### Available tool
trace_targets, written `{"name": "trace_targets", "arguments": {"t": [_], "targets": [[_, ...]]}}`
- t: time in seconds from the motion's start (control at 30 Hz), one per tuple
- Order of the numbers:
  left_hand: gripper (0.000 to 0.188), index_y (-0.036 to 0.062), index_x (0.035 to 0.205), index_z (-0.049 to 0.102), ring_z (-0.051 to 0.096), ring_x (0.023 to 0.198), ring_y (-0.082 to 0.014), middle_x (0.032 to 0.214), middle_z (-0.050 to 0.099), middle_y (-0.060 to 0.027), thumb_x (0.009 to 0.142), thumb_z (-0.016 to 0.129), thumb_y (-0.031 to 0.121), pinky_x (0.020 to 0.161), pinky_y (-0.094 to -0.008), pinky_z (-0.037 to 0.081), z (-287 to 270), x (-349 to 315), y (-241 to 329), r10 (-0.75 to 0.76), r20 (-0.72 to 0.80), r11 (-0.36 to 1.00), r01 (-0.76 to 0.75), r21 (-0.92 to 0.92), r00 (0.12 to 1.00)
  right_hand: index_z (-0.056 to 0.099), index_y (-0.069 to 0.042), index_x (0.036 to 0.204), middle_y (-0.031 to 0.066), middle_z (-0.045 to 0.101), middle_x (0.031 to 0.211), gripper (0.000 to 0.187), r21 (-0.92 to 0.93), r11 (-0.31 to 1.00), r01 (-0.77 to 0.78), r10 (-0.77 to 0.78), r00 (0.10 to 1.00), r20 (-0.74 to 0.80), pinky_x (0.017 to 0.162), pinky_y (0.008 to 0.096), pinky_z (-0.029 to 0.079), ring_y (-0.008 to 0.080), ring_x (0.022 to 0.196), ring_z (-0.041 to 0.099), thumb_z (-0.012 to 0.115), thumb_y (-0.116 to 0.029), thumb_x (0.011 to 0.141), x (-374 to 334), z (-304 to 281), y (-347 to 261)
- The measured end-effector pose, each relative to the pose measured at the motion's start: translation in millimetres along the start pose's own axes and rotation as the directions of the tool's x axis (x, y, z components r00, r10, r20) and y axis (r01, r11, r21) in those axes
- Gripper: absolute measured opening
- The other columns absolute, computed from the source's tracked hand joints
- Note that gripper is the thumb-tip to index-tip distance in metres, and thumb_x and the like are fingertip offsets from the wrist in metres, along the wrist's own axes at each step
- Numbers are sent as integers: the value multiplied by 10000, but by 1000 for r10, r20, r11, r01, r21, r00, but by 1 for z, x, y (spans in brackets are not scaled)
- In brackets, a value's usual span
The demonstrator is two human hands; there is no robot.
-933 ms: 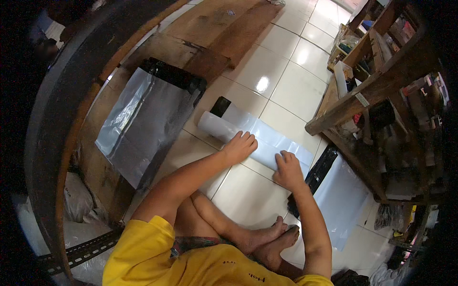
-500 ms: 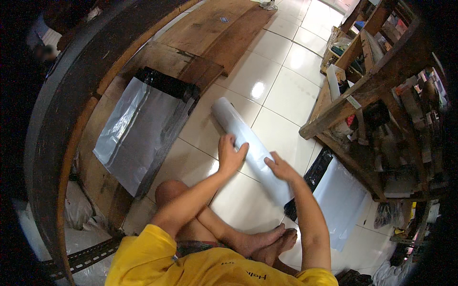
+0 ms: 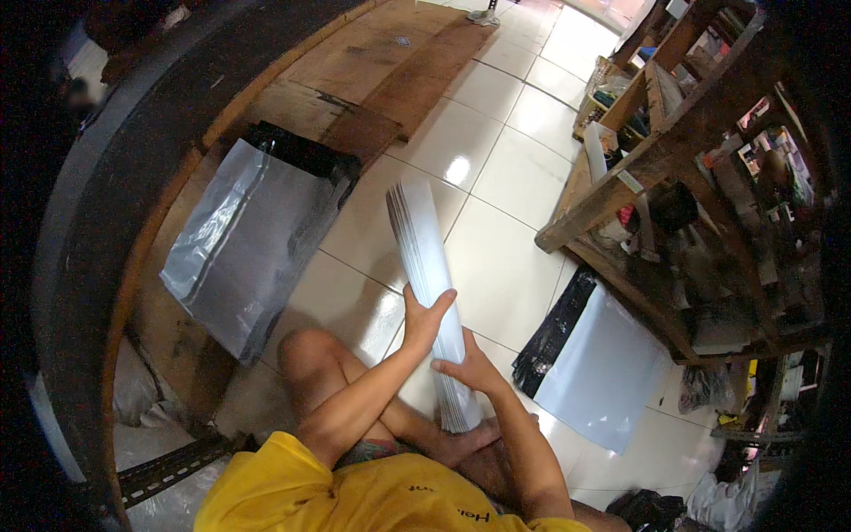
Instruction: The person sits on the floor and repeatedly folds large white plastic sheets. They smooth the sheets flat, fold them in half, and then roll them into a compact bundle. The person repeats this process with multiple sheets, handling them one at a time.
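A thick sheaf of pale grey plastic mailing bags (image 3: 427, 235) stands on edge between my hands, its many layers fanning slightly at the far end. My left hand (image 3: 425, 321) grips it around the middle, thumb laid across the front. Lower down, my right hand (image 3: 470, 365) is closed on the same sheaf from the right side. Its lower end is close to my crossed legs. To the right on the tiles lies a pile of similar bags (image 3: 598, 362) with black edges. Another stack of grey, black-edged bags (image 3: 244, 248) rests on wooden boards at the left.
Wooden boards (image 3: 355, 58) run along the left beside a dark curved ledge (image 3: 97, 257). A wooden shelf frame (image 3: 656, 168) loaded with goods rises at the right. White tiles (image 3: 505, 230) cover the floor between. Dark and clear plastic bags (image 3: 651, 510) lie at lower right.
The bags went from a rounded roll shape to a flatter, upright sheaf with edges showing. Both hands moved lower, the right one leftward, close to the left. The right-hand pile is now less covered.
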State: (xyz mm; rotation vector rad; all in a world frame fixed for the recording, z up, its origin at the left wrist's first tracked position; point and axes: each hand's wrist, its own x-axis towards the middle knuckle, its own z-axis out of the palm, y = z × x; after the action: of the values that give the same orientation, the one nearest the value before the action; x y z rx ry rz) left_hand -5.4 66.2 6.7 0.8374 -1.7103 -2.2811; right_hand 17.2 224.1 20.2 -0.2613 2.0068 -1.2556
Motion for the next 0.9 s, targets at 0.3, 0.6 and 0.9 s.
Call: {"name": "trace_targets", "arguments": {"t": [0.3, 0.6, 0.9], "targets": [[1311, -15, 1526, 134, 535, 1273, -381, 1408, 450, -284, 599, 986, 351, 1068, -450, 438, -4, -36, 103, 656, 323, 659, -727, 193, 682, 326, 13, 1478, 293, 559, 1346, 991, -145, 929, 339, -363, 912, -193, 1083, 443, 438, 401, 1279, 554, 876, -213, 685, 9, -11, -50], [1243, -10, 1505, 255, 569, 1212, -420, 1349, 515, -256, 553, 1007, 259, 1028, -483, 468, -35, -29, 47, 546, 465, 745, -657, 111, 697, 456, 4, 1459, 149, 539, 1446, 1010, -95, 815, 572, -560, 732, -389, 1180, 417, 333, 271, 1372, 475, 965, -238, 621, -51, -34, -130], [1045, 4, 1443, 318, 647, 1111, -389, 1212, 629, -229, 671, 946, 322, 939, -461, 531, -62, -2, -26, 523, 498, 612, -711, 346, 692, 602, -66, 1331, 134, 628, 1324, 721, -494, 670, 554, -732, 605, -313, 1142, 462, 362, 313, 1289, 536, 881, -391, 750, -13, -6, -117]]}}
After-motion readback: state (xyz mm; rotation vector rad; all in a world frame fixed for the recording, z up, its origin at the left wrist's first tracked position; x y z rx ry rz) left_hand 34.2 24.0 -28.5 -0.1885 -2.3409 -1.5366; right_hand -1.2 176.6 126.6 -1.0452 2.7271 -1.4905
